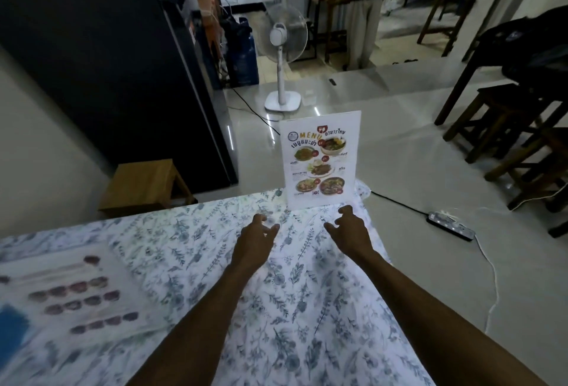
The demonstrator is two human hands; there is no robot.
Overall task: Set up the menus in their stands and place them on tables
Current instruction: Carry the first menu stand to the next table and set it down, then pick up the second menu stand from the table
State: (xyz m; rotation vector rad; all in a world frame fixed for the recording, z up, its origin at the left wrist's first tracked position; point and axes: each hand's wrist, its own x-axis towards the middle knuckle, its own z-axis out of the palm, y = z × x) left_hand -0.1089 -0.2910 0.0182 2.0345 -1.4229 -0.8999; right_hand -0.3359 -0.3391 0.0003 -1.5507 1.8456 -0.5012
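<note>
The tabletop (215,262) is covered by a soft white cloth printed with blue-grey leaf and flower sprigs, lying in shallow wrinkles and reaching the far edge. At that far edge stands the menu (321,159), a flat, upright white sheet printed with the word MENU, Thai lettering and round photographs of dishes; its lower edge meets the cloth, and whatever stand holds it cannot be made out. Near the left edge lies a second flat printed sheet (76,296) with rows of dark reddish ovals, blurred, with a blue patch beside it. Both bare forearms stretch forward over the cloth. The left hand (256,233) is empty, fingers loosely curled and parted, hovering just short of the menu's base. The right hand (349,230) is likewise empty and half spread, its fingertips nearest the menu's lower right corner, apart from it. Beyond the tabletop, on the glossy pale tiled floor, stand a white pedestal fan (282,47) and a small light wooden stool (144,182), with a black power strip (450,225) lying to the right.
</note>
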